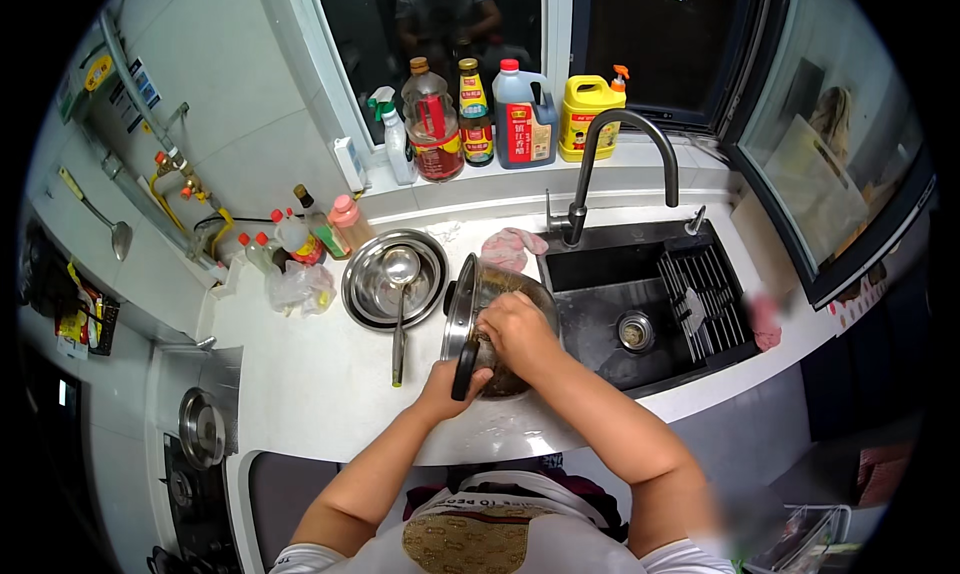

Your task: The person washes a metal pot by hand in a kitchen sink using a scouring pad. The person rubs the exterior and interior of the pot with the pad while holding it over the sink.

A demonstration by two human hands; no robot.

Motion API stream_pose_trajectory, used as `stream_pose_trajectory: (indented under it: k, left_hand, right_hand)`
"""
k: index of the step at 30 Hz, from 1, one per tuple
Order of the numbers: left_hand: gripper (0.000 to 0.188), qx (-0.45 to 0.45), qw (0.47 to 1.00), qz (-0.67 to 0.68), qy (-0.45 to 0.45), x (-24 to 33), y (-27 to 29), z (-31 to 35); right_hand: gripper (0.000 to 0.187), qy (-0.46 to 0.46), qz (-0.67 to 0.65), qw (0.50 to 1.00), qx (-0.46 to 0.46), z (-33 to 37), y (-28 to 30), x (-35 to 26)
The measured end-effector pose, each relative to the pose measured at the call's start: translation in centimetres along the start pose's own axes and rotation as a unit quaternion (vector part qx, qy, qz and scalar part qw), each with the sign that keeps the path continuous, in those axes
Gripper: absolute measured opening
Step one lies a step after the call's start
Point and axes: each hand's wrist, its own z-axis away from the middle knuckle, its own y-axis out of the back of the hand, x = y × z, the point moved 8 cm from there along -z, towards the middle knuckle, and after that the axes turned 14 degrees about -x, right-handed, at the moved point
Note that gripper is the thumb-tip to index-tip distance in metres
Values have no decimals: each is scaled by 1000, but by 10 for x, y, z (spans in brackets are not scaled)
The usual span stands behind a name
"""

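A stainless steel pot (459, 319) with black side handles is tipped on its side at the counter's front, next to the sink. My left hand (447, 391) is closed around the pot's lower handle (465, 370). At the pot's mouth, my right hand (519, 334) has its fingers bent and pressed together against the inner wall. Whatever those fingers pinch is too small or hidden to make out. Left of the pot, a metal ladle (401, 267) rests in nested steel bowls (350, 296), its handle hanging over the rim.
To the right is a black sink (590, 349) with a drying rack (703, 304) and a tall faucet (668, 164). A pink cloth (513, 248) lies behind the pot. Several bottles (527, 124) line the windowsill; others stand at the back left beside a plastic bag (300, 289).
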Motion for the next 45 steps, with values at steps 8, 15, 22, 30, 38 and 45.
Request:
stream_pose_trajectory:
  k: [8, 15, 22, 30, 38, 45]
  left_hand:
    - [27, 8, 999, 17, -28, 2, -9, -3]
    - [25, 2, 1000, 7, -18, -5, 1, -1]
    - [28, -10, 1000, -3, -18, 0, 4, 3]
    - [44, 40, 997, 26, -68, 11, 9, 2]
    - [28, 0, 999, 1, -35, 4, 5, 2]
    - [37, 27, 997, 17, -66, 7, 6, 2]
  right_hand:
    - [3, 22, 45, 999, -21, 1, 0, -4]
    - [6, 18, 45, 999, -24, -2, -1, -1]
    - [7, 45, 57, 997, -18, -7, -6, -10]
    - [4, 12, 52, 998, -35, -10, -9, -7]
    - [5, 0, 65, 998, 12, -12, 0, -11]
    - [5, 11, 49, 998, 26, -11, -1, -8]
